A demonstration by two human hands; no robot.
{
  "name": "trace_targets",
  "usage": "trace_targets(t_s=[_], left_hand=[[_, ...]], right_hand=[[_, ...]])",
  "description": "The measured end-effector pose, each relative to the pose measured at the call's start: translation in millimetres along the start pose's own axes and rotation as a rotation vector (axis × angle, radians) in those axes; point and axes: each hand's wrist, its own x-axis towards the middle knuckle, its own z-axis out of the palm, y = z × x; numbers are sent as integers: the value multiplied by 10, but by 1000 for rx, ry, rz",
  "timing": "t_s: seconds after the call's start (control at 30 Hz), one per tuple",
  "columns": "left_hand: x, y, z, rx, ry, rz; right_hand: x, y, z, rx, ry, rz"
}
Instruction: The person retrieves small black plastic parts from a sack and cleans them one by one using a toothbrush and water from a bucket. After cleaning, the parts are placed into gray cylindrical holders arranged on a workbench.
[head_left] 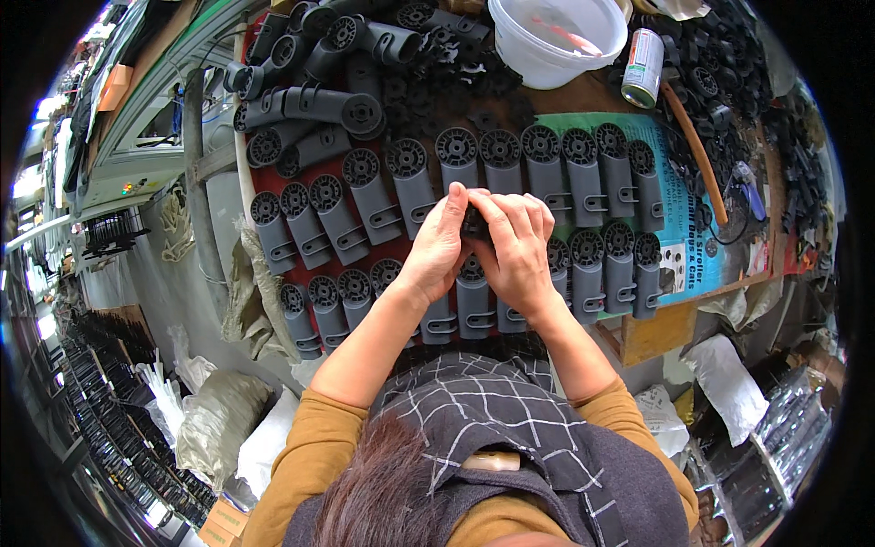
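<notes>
While a small black plastic part sits between them, the right hand bends its fingers round it; the left hand cups close, grip hidden. I can't tell which way the part points.

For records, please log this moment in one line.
left hand: cupped at dark part | right hand: gripping it | nearby: grey tubular parts in rows
</notes>
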Motion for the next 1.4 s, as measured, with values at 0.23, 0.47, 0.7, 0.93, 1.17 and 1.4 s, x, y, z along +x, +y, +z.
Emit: trace_targets(t_s=[0.23, 0.47, 0.7, 0.93, 1.17, 1.4], left_hand=[[348, 86, -375, 439, 8, 149], [1464, 730, -1029, 1995, 426, 866], [1233, 913, -576, 1458, 313, 903], [104, 239, -60, 428, -152, 380], [-259, 150, 46, 34, -125, -69], [-424, 31, 78, -32, -225, -41]], right_hand=[[-21, 83, 15, 209, 128, 86], [-173, 150, -78, 291, 120, 306], [-185, 149, -93, 519, 147, 378], [-85, 53, -198, 814, 43, 371], [-120, -221, -408, 39, 2, -59], [-149, -481, -624, 32, -57, -26]])
